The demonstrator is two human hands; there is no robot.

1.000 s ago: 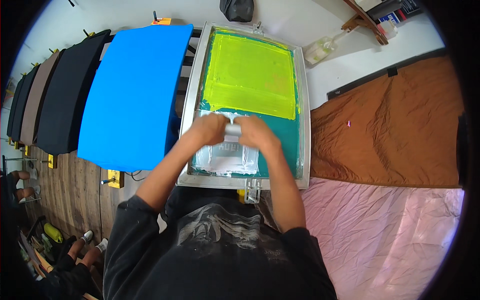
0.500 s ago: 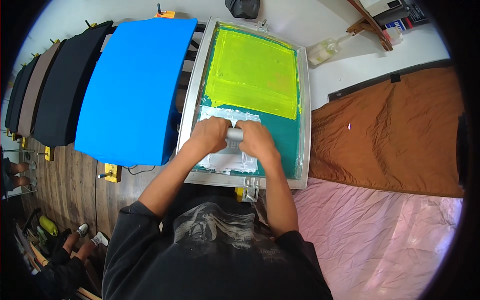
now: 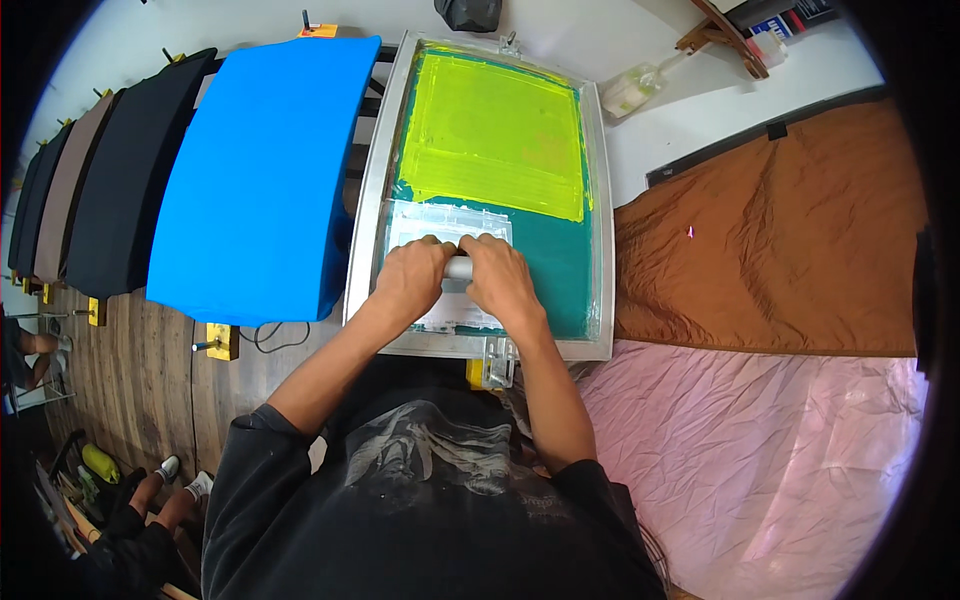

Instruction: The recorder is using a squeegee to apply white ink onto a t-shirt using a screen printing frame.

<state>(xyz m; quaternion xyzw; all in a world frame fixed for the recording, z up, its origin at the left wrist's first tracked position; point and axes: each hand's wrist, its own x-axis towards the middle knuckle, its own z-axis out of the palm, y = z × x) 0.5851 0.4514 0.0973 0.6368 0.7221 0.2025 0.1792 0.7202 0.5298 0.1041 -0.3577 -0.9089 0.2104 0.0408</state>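
Note:
A screen-printing frame (image 3: 604,280) with a metal rim and green mesh lies in front of me. A large yellow-green ink area (image 3: 490,130) covers its far part. On the near left part of the mesh is a smeared white ink patch (image 3: 450,218). Over this patch, my left hand (image 3: 413,280) and my right hand (image 3: 498,282) are closed side by side around a grey squeegee (image 3: 458,268). Its handle shows between them; my hands hide most of the rest, so I cannot see its edge on the mesh.
Left of the frame, a bright blue shirt (image 3: 260,180) is stretched over a board, with black (image 3: 130,190) and brown shirts beyond. A clamp (image 3: 497,362) sits at the frame's near edge. Brown cloth (image 3: 770,240) and pink cloth (image 3: 740,440) lie right. Another person's legs (image 3: 165,500) show lower left.
Both hands and the squeegee have come slightly toward me over the white patch. The whole view has shifted a little; the grip looks the same.

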